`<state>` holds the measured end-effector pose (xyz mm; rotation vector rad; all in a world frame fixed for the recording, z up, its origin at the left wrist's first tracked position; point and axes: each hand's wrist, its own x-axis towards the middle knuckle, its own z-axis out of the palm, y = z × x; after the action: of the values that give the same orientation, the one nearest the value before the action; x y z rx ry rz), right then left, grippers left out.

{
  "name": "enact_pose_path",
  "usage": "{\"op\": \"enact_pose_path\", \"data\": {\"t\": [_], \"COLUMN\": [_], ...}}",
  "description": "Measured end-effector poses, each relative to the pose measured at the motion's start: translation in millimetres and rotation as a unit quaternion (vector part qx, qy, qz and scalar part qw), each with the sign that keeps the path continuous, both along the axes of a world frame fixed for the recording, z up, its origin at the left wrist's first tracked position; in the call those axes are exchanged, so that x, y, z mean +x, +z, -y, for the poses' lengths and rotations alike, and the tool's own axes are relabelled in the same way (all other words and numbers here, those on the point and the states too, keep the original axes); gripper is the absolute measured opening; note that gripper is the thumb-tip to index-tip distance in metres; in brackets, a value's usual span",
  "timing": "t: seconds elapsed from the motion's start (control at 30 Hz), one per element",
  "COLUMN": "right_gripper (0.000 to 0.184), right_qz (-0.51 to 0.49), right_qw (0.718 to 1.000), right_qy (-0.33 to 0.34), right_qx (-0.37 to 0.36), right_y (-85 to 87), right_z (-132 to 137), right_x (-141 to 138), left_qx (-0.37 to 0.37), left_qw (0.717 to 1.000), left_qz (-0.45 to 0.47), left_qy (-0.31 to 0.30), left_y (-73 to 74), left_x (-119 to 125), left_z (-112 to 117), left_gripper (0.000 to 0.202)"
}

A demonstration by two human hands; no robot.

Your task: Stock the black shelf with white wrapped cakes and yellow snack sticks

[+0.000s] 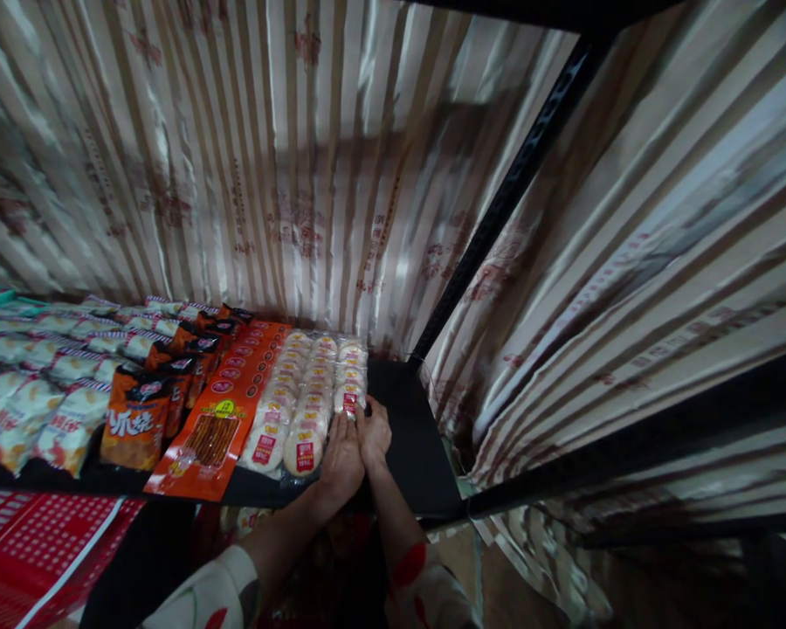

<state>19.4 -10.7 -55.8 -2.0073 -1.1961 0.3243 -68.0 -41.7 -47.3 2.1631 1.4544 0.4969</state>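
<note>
Clear packets of round white cakes with red labels lie in rows on a black shelf. My left hand rests on the near right end of these rows, fingers curled against a packet. Beside it, my right hand touches the rightmost row, fingers bent over a packet's edge. The two hands are pressed together. Both sleeves are pale with red patches.
Left of the cakes lie long red-orange snack packets, dark orange bags and pale striped bags. A striped shiny curtain hangs behind and to the right. A black upright post marks the shelf corner. Red patterned sheet lies below.
</note>
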Motion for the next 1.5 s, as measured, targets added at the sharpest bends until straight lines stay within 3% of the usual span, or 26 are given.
{"op": "enact_pose_path", "data": {"t": [0.2,0.37,0.63,0.9,1.07,1.3,1.4,1.5], "right_gripper": [0.045,0.052,0.039,0.037,0.039,0.035,0.032,0.032], "right_qz": [-0.017,-0.096,-0.137,-0.133,-0.147,-0.141,-0.124,-0.097], "right_qw": [1.000,0.991,0.972,0.975,0.978,0.978,0.982,0.983], "right_qy": [-0.004,-0.006,0.051,0.054,0.041,0.054,0.091,0.148], "right_qx": [0.026,0.097,0.182,0.170,0.144,0.146,0.106,0.043], "right_y": [-3.8,-7.1,-0.8,7.0,3.6,-16.3,-28.4,-44.2], "right_z": [-0.2,3.4,23.2,49.1,75.8,128.6,152.2,166.9], "right_x": [2.0,6.6,0.3,-34.8,-52.2,-82.3,-97.1,-110.9], "left_qx": [-0.006,-0.018,0.038,0.019,0.075,0.113,0.069,-0.004], "left_qw": [1.000,1.000,0.999,0.999,0.994,0.977,0.982,0.994], "left_qz": [-0.010,-0.012,0.006,0.022,0.073,0.176,0.170,0.109], "left_qy": [0.004,0.008,-0.020,-0.018,-0.030,-0.037,-0.042,-0.030], "left_y": [8.6,22.2,35.6,19.7,0.1,-5.8,-11.3,-24.7], "left_x": [1.7,1.6,-16.7,-40.3,-56.2,-92.2,-111.8,-129.4], "left_z": [3.7,15.2,35.1,53.9,72.5,117.2,131.2,137.6], "left_gripper": [0.056,0.057,0.052,0.052,0.048,0.034,0.026,0.026]}}
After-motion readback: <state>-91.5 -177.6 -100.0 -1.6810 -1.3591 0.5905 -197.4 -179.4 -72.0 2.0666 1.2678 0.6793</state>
